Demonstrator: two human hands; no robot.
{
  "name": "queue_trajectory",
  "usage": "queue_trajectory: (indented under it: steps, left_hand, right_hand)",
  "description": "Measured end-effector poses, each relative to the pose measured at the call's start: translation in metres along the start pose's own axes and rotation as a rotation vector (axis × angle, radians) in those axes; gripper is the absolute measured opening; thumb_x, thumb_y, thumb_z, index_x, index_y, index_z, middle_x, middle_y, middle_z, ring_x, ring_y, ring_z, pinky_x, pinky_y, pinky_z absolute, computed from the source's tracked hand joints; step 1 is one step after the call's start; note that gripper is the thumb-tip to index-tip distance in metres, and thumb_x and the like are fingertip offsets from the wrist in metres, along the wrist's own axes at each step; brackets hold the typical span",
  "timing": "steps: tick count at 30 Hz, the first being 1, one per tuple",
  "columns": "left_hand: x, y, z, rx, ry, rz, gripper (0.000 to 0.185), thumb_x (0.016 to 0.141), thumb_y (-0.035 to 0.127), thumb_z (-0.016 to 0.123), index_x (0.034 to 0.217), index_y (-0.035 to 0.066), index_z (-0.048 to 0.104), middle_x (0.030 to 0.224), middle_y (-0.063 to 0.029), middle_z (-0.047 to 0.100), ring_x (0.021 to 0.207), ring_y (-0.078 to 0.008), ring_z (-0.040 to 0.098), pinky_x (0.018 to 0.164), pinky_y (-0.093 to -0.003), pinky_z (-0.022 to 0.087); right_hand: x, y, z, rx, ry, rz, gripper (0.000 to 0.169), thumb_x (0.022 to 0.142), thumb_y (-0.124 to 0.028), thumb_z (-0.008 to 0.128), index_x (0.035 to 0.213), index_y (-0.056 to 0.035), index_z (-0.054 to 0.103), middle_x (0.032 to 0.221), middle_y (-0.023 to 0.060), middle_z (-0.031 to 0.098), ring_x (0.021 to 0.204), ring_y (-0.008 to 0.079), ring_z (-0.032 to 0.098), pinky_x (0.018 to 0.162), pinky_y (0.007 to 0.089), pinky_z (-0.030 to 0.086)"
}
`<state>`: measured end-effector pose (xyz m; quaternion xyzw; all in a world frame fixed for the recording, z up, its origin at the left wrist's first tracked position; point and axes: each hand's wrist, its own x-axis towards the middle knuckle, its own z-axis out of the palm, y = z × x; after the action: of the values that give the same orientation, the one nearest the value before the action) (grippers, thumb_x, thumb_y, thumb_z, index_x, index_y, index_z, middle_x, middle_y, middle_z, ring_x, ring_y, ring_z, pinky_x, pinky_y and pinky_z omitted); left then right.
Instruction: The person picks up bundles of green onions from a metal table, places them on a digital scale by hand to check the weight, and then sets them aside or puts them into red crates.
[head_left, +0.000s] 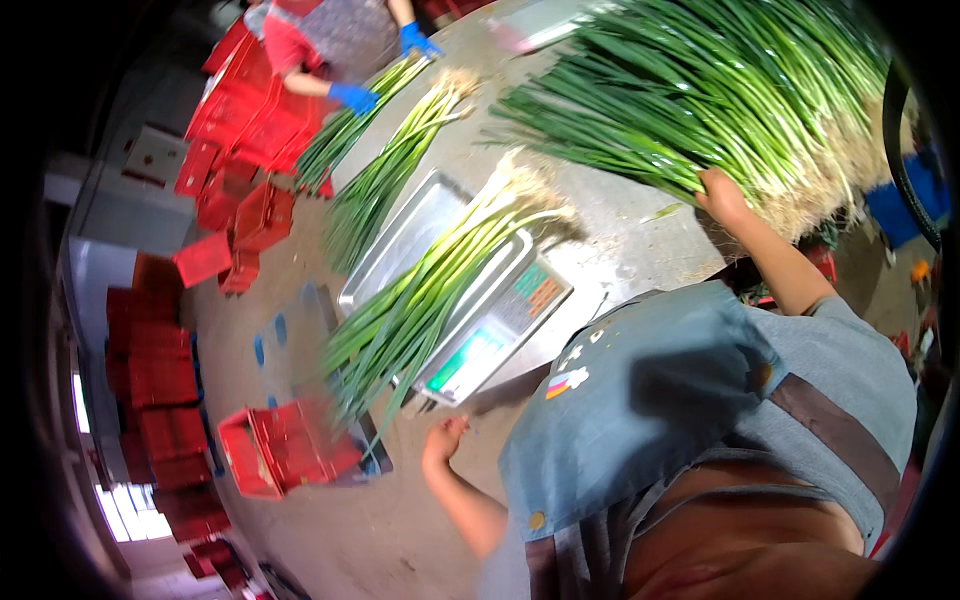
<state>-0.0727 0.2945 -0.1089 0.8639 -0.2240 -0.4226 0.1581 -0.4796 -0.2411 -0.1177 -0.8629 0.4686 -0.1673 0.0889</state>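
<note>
My right hand (721, 198) grips stalks at the near edge of a large pile of green onions (675, 112), just above their roots. My left hand (446, 439) hangs beside the near corner of a digital weighing scale (491, 330), apart from it, with nothing visible in it; how far its fingers are closed is unclear. Across the scale's metal tray (401, 232) lies a bunch of green onions (442, 259), roots towards the table and leaf tips overhanging the outer side. Another bunch (401, 157) rests beyond the tray, its leaves past the table edge.
Across the metal table (637, 232), a co-worker's blue-gloved hands (356, 97) are on a further bunch (337, 142). Red plastic crates (255, 105) are stacked behind, and more red crates (161, 375) stand farther left. A red crate (289, 446) sits below the scale's overhanging leaves.
</note>
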Motion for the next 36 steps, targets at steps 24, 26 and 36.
queue_trajectory:
  steps: [24,26,36]
  left_hand:
    - [-0.013,0.091,0.017,0.004,-0.133,0.183,0.05,0.079,0.04,0.064,0.107,-0.001,0.059,0.095,-0.014,0.065,0.089,-0.0219,0.061,0.079,-0.0317,0.047]
    - [-0.018,0.086,0.022,-0.003,-0.069,0.2,0.051,0.079,0.041,0.064,0.108,-0.001,0.059,0.098,-0.0151,0.065,0.09,-0.0232,0.062,0.079,-0.0324,0.047]
    - [-0.012,0.045,0.049,-0.013,-0.091,0.175,0.056,0.079,0.044,0.063,0.111,-0.002,0.057,0.102,-0.0191,0.062,0.095,-0.0299,0.06,0.081,-0.0352,0.047]
  right_hand:
    - [0.097,-0.323,-0.045,0.389,-0.221,-0.887,0.037,0.071,-0.015,0.063,0.107,-0.0075,0.059,0.091,0.0122,0.059,0.083,0.0297,0.058,0.072,0.0381,0.047]
    - [0.094,-0.339,-0.011,0.172,-0.247,-0.898,0.039,0.073,-0.021,0.064,0.109,-0.0075,0.058,0.096,0.0148,0.056,0.09,0.0308,0.056,0.075,0.0394,0.047]
    - [0.079,-0.329,0.016,0.147,-0.074,-0.922,0.072,0.076,-0.034,0.066,0.132,-0.0009,0.036,0.125,0.0191,0.046,0.118,0.0324,0.042,0.097,0.0438,0.033]
